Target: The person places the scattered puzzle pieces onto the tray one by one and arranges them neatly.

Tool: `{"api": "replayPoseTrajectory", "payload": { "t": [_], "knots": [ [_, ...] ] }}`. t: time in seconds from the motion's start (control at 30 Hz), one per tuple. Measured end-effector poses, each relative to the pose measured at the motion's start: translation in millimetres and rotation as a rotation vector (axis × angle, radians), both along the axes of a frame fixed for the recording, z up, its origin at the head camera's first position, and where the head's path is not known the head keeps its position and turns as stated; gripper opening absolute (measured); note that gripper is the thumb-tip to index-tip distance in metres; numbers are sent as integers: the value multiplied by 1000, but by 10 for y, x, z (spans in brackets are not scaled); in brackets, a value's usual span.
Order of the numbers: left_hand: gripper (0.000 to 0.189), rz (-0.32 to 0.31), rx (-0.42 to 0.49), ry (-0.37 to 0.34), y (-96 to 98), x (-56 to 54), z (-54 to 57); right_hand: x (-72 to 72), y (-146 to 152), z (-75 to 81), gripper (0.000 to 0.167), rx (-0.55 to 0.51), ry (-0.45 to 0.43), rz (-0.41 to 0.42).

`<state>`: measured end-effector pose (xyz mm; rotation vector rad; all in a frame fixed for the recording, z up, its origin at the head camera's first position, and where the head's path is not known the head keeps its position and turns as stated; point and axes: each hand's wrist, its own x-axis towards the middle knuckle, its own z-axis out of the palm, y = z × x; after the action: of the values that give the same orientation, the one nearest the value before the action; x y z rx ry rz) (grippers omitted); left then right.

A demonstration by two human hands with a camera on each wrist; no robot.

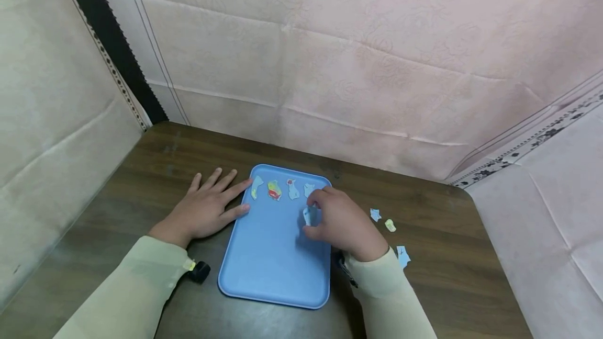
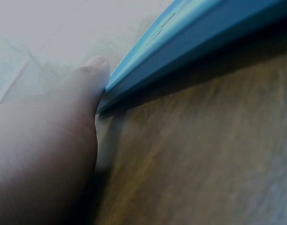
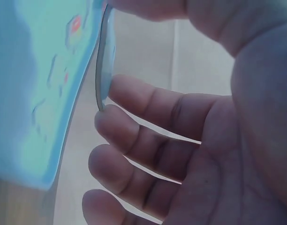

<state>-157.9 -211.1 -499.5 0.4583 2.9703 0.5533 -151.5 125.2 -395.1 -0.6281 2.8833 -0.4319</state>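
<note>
Head: piece (image 1: 307, 216) in right hand (image 1: 345, 219)

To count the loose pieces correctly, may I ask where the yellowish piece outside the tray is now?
In the head view, the yellowish piece lies on the wooden table, right of the blue tray, close beside a small light-blue piece.

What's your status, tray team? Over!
Left grip touching edge of tray. Right grip pinching small light-blue piece over tray. Row of four pieces just beyond; no obstruction seen.

3 pale walls (image 1: 330, 67), seemingly cloth, border a brown table (image 1: 447, 255).
</note>
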Motion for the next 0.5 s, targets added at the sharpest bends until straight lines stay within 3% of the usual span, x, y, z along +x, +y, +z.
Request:
{"api": "replayPoseTrajectory", "payload": {
  "t": [0.5],
  "knots": [
    [79,7,-2,10,-15,-13,-34,-117,-602,-101,48,-43,26,123]
  ]
}}
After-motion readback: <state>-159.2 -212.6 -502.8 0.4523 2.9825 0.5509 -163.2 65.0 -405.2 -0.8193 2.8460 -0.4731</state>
